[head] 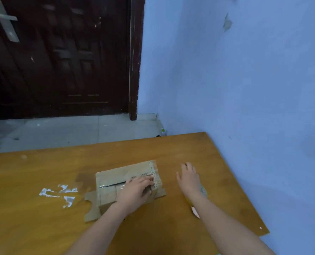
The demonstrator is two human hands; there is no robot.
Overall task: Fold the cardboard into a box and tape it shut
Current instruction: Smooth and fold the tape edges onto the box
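2 bare forearms enter from the bottom edge of the frame. The left hand [137,190] lies on top of the cardboard box [116,179] in the lower centre, fingers bent and pressing clear tape along the top seam. The right hand [188,178] is open with fingers spread, palm down over the tabletop [42,227], just right of the box, holding nothing. A tape roll [203,190] is partly hidden under the right wrist. Tape scraps [60,193] stick at lower left.

A wooden table [42,227] carries a cardboard box [112,181] beside white tape scraps [59,194].
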